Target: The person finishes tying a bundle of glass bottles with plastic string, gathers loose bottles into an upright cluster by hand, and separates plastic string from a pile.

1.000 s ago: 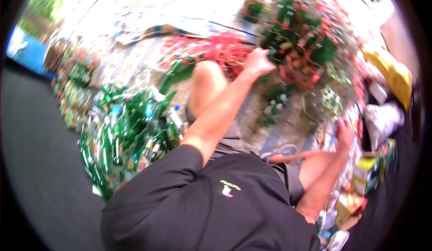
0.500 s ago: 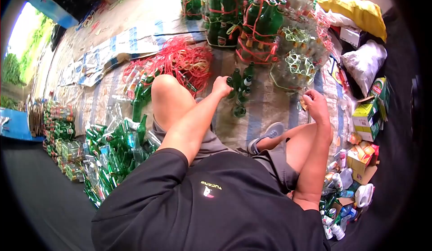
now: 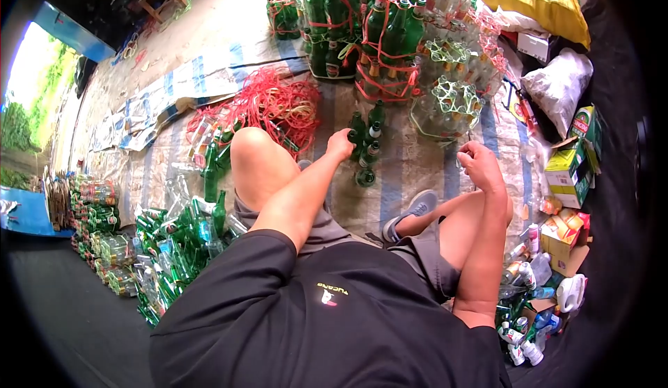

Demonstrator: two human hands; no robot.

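- Bottles (image 3: 374, 131), green, a small cluster: just beside the left hand's grip, on its right.
- Your left hand (image 3: 339, 145): fingertips at the cluster's left edge, against a bottle. Far side of the fingers hidden; can't tell if you have closed round it.
- Long axes: each bottle looks to stand about upright, neck up. As a group they run away from you, the lowest one nearer your body than the grip, the others level with it or beyond.
- Your right hand (image 3: 481, 168): well apart, right of the cluster, fingers curled, thumb near the forefinger. Too small to tell if anything is pinched there.
- Nearer hand: left, plainly.
- Beyond the left grip, leftward: red strapping heap (image 3: 282, 106). Just beyond the right: clear-bottle bundle (image 3: 454, 103), green cord on top.
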